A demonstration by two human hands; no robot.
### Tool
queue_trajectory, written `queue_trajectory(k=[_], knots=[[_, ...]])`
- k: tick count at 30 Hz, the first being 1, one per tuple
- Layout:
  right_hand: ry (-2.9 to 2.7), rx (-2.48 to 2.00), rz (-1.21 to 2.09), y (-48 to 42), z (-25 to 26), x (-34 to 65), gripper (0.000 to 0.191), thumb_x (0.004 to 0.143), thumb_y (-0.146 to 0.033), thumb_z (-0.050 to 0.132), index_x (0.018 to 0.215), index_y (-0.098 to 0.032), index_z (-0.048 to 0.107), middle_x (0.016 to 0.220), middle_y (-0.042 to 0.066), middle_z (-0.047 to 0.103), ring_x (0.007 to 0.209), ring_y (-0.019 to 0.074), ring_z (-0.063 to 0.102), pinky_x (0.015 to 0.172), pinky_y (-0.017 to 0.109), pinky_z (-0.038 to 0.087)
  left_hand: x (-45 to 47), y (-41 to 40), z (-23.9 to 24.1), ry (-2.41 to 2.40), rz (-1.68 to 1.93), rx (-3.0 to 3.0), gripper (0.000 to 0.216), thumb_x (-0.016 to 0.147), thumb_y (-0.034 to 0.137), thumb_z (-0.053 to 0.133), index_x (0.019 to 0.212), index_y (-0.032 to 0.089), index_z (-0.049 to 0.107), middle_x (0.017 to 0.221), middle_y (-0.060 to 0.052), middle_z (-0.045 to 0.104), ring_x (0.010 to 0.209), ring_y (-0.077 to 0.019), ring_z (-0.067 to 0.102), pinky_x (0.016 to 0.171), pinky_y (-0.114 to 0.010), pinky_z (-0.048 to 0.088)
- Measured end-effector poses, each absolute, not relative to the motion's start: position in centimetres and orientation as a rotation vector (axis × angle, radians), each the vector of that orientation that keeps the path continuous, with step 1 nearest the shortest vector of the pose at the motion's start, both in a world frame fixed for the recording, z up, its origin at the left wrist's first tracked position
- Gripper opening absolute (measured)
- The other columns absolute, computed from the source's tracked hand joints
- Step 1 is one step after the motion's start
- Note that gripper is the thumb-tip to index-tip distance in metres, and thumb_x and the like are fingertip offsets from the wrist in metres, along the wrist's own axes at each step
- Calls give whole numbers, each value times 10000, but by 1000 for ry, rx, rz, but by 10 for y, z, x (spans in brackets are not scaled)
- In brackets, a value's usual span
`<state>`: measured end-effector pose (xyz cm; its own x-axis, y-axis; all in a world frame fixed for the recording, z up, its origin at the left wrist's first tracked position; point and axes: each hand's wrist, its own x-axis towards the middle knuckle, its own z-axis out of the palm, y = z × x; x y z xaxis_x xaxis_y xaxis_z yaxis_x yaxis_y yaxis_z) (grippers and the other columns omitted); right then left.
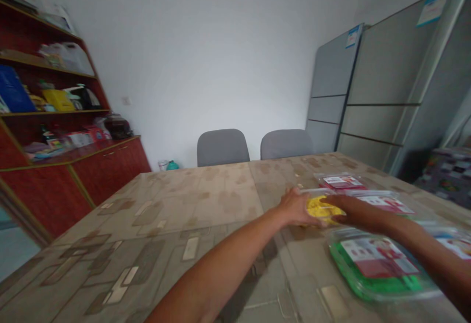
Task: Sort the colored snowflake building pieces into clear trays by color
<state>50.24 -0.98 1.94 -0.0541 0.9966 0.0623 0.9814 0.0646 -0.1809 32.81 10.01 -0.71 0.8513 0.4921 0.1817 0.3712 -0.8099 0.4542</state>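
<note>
Both my hands reach out over a patterned table (184, 205). My left hand (296, 207) and my right hand (340, 206) close from either side on a clear plastic container with yellow contents (321, 209), which rests on the table. The picture is blurred, so single fingers are hard to make out. A green-bottomed container with a red and white label (375, 264) lies just in front of my right forearm. Two more labelled clear containers (342, 182) (386, 203) lie beyond and to the right.
Two grey chairs (222, 146) (286, 143) stand at the table's far side. A red wooden shelf unit (55, 132) filled with items lines the left wall. Tall grey cabinets (386, 92) stand at the right. Another labelled container (454, 242) lies at the right edge.
</note>
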Motion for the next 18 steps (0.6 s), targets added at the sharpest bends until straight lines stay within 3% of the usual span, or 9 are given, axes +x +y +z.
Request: queue_trajectory(k=[4, 9, 15, 18], knots=[[-2097, -2093, 105, -18, 9, 517, 485, 725, -215, 550, 1188, -165, 683, 1257, 125, 675, 1140, 299, 644, 1007, 441, 474, 340, 104, -10, 570, 420, 2498, 459, 949, 407, 457, 1286, 122, 584, 1370, -137, 559, 1369, -269, 398, 1100, -379, 344], [-2005, -2156, 35, -27, 5, 526, 405, 741, -270, 543, 1084, -161, 727, 1133, 150, 734, 1039, 341, 690, 937, 486, 514, 344, 94, -13, 528, 464, 2410, 501, 824, 155, 621, 1321, 137, 560, 1511, -164, 397, 1408, -271, 350, 1109, -389, 341], [-1958, -2144, -62, -66, 7, 527, 501, 907, -382, 387, 1223, -128, 681, 1236, 170, 678, 1113, 338, 651, 977, 449, 486, 320, 69, -14, 611, 747, 2308, 420, 846, 110, 520, 1258, 152, 586, 1506, -144, 399, 1413, -271, 324, 1157, -476, 262], [-1818, -2108, -165, -92, -2, 518, 442, 810, -442, 523, 1130, -231, 743, 1177, 121, 718, 1071, 324, 676, 911, 371, 534, 290, 45, -17, 630, 876, 2262, 452, 799, 48, 489, 1217, 180, 600, 1439, -94, 487, 1355, -215, 406, 1161, -411, 285]])
